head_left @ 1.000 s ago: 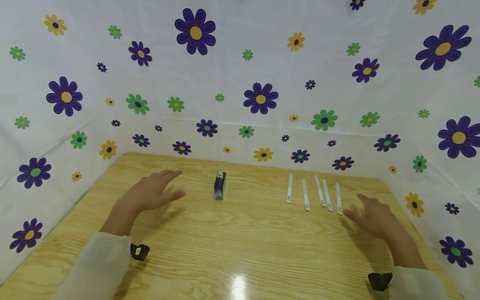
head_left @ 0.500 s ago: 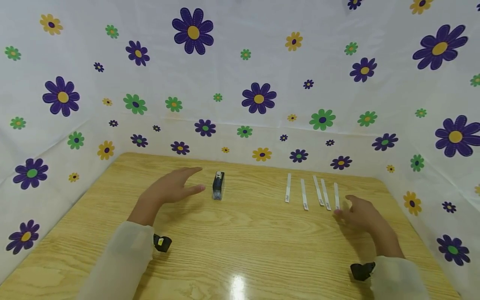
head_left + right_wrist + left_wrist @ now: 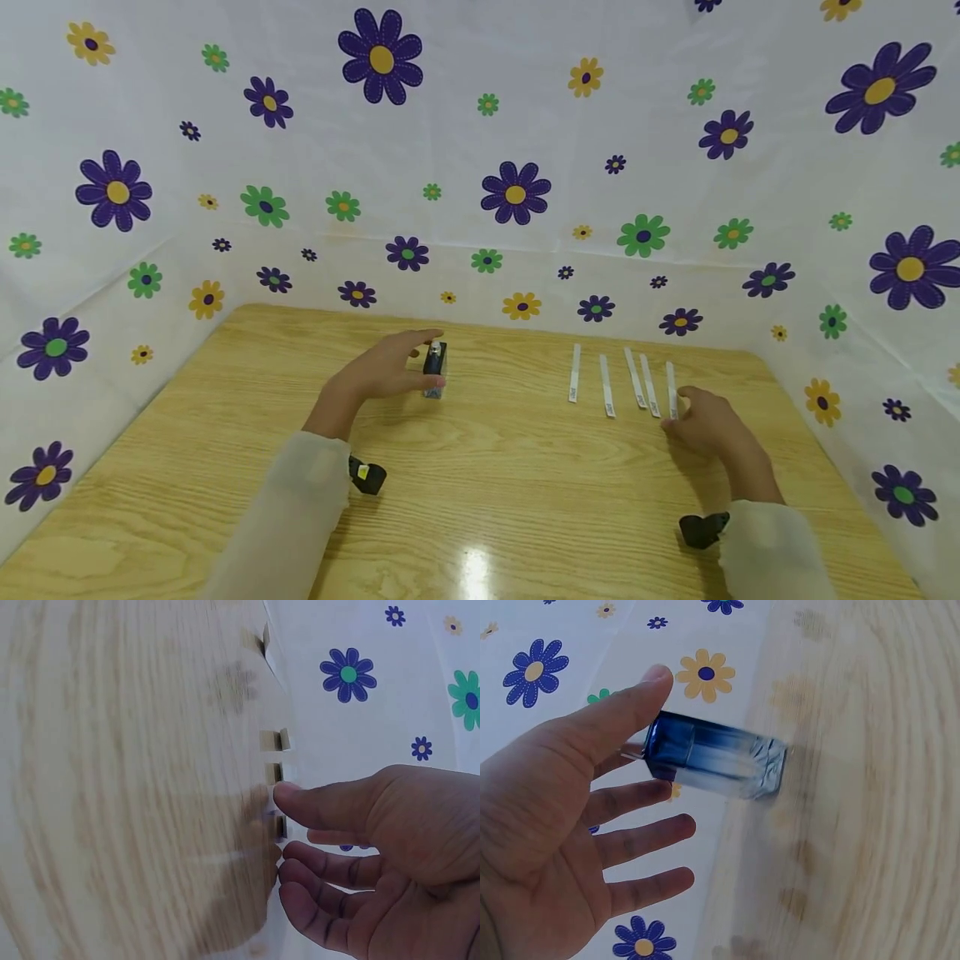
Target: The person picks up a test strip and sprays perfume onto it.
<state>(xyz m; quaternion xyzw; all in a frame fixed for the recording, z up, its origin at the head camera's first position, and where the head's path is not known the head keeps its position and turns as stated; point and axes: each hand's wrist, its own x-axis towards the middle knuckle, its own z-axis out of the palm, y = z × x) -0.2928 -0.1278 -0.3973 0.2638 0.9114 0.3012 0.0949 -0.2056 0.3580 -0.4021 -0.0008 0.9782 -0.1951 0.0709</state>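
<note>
A small perfume bottle (image 3: 434, 362) with a silver spray top stands upright on the table; its glass fades from dark blue to clear in the left wrist view. My left hand (image 3: 378, 367) reaches around it, thumb in front and straight fingers spread behind. Contact with the glass cannot be made out. At the right, several white paper strips lie apart on the table, each with small print at the near end. Over the rightmost paper strip (image 3: 671, 382), my right hand (image 3: 708, 423) has its thumb and bent fingers on either side, with a gap between them.
The wooden table (image 3: 510, 475) is enclosed by a white flowered cloth (image 3: 450, 217) at the back and both sides. Another paper strip (image 3: 574, 375) lies leftmost of the group. Black wrist cameras sit below both hands.
My left hand has moved right, from well left of the perfume bottle to around it. My right hand has moved slightly left, onto the rightmost paper strip. Bottle and strips stay put.
</note>
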